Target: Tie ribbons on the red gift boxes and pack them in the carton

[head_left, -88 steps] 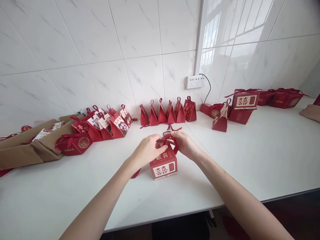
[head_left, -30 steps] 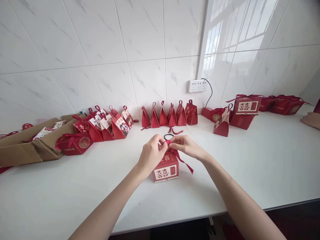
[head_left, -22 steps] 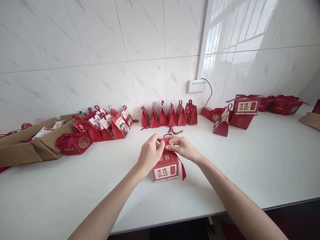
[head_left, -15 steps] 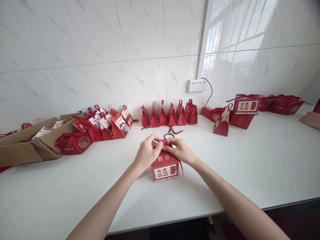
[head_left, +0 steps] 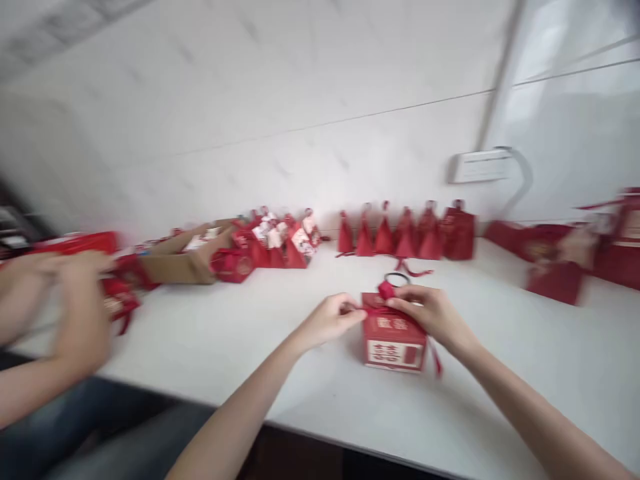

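A red gift box (head_left: 395,337) with white-panelled characters on its front stands on the table before me. My right hand (head_left: 425,308) pinches a red ribbon loop (head_left: 386,290) above the box top. At the box's upper left edge, my left hand (head_left: 336,317) has thumb and fingertips pressed together on the ribbon, which runs across the lid toward the loop. A loose ribbon end (head_left: 437,360) hangs down the right side of the box. Just behind it a black ring (head_left: 397,279) is partly visible. Motion smears the picture.
Several red triangular boxes (head_left: 384,235) stand in a row by the wall. Left of them are patterned boxes (head_left: 295,247) and an open cardboard carton (head_left: 177,260). At far left another person's arms (head_left: 80,313) work over red boxes. More red boxes (head_left: 560,267) lie at right.
The view has swung left, bringing another person's arms into sight. My left hand has moved from the ribbon loop to the box's left edge; my right hand stays at the loop.
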Available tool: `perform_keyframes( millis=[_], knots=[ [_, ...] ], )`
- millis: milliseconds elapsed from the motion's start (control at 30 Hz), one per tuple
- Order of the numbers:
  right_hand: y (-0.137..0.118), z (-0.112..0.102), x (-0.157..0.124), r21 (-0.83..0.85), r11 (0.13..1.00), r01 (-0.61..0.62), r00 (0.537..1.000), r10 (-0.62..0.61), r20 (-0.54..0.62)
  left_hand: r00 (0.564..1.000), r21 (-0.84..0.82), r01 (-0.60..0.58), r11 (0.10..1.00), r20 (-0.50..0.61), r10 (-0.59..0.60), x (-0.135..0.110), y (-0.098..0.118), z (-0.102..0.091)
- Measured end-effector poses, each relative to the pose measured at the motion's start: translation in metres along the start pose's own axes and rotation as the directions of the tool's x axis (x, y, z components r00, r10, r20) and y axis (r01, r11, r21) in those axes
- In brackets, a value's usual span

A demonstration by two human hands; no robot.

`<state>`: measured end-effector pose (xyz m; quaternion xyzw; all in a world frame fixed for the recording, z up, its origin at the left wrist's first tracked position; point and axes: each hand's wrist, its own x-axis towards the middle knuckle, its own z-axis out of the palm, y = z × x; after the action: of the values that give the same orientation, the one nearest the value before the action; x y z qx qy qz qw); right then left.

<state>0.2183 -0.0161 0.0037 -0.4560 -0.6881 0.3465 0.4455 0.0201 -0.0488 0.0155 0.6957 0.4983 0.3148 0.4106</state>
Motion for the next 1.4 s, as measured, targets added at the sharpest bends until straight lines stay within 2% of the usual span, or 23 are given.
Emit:
perform_keyframes(
  millis=[67, 133, 200, 300, 333, 400, 433, 500, 567, 700, 867, 1000, 1100, 1200, 1300, 1400],
  knots=[
    [0.004, -0.003, 0.001, -0.047, 0.996, -0.071, 0.997, 0.069, -0.045, 0.999, 0.017, -0.027, 0.999, 0.025, 0.026, 0.0, 0.01, -0.003],
    [0.016, -0.006, 0.007, -0.112, 0.978, -0.175, 0.983, 0.167, -0.076, 0.997, 0.038, -0.064, 0.997, 0.056, 0.061, 0.002, 0.018, -0.008],
    [0.03, -0.006, 0.015, -0.143, 0.963, -0.23, 0.972, 0.219, -0.087, 0.991, 0.071, -0.123, 0.99, 0.066, 0.118, 0.007, 0.027, -0.012],
    [0.041, -0.006, 0.019, -0.167, 0.922, -0.349, 0.937, 0.339, -0.083, 0.956, 0.274, -0.261, 0.926, 0.204, 0.209, 0.014, 0.043, -0.014],
    [0.039, -0.007, 0.017, -0.164, 0.924, -0.345, 0.939, 0.337, -0.074, 0.936, 0.339, -0.312, 0.887, 0.273, 0.225, 0.017, 0.05, -0.013],
    [0.028, -0.007, 0.01, -0.141, 0.956, -0.259, 0.966, 0.256, -0.04, 0.889, 0.431, -0.411, 0.803, 0.385, 0.248, 0.021, 0.063, -0.01],
    [0.021, -0.007, 0.007, -0.134, 0.97, -0.204, 0.979, 0.202, -0.033, 0.87, 0.466, -0.455, 0.759, 0.414, 0.268, 0.024, 0.07, -0.008],
    [0.009, -0.006, 0.002, -0.123, 0.987, -0.101, 0.995, 0.102, -0.002, 0.861, 0.524, -0.49, 0.696, 0.415, 0.294, 0.03, 0.081, -0.006],
    [0.003, -0.003, 0.001, -0.051, 0.999, -0.013, 0.999, 0.015, 0.033, 0.872, 0.536, -0.479, 0.695, 0.381, 0.307, 0.039, 0.088, -0.007],
    [0.007, 0.0, 0.004, 0.099, 0.989, 0.113, 0.986, -0.124, 0.111, 0.9, 0.417, -0.417, 0.808, 0.31, 0.305, 0.064, 0.08, -0.013],
    [0.013, 0.002, 0.007, 0.173, 0.981, 0.083, 0.99, -0.101, 0.1, 0.942, 0.297, -0.335, 0.894, 0.109, 0.317, 0.081, 0.038, -0.012],
    [0.013, 0.004, 0.008, 0.195, 0.978, 0.078, 0.991, -0.097, 0.089, 0.953, 0.089, -0.286, 0.954, -0.083, 0.293, 0.077, 0.003, -0.005],
    [0.014, 0.006, 0.007, 0.209, 0.974, 0.09, 0.989, -0.112, 0.093, 0.956, 0.028, -0.256, 0.966, -0.144, 0.258, 0.072, -0.014, 0.003],
    [0.015, 0.005, 0.006, 0.206, 0.973, 0.101, 0.987, -0.125, 0.104, 0.941, -0.039, -0.281, 0.959, -0.207, 0.267, 0.066, -0.016, 0.011],
    [0.014, 0.004, 0.006, 0.165, 0.98, 0.112, 0.984, -0.133, 0.122, 0.898, -0.115, -0.351, 0.929, -0.322, 0.299, 0.061, -0.009, 0.016],
    [0.014, 0.002, 0.006, 0.097, 0.987, 0.131, 0.977, -0.146, 0.158, 0.893, -0.137, -0.388, 0.912, -0.3, 0.335, 0.06, -0.003, 0.021]
  ],
)
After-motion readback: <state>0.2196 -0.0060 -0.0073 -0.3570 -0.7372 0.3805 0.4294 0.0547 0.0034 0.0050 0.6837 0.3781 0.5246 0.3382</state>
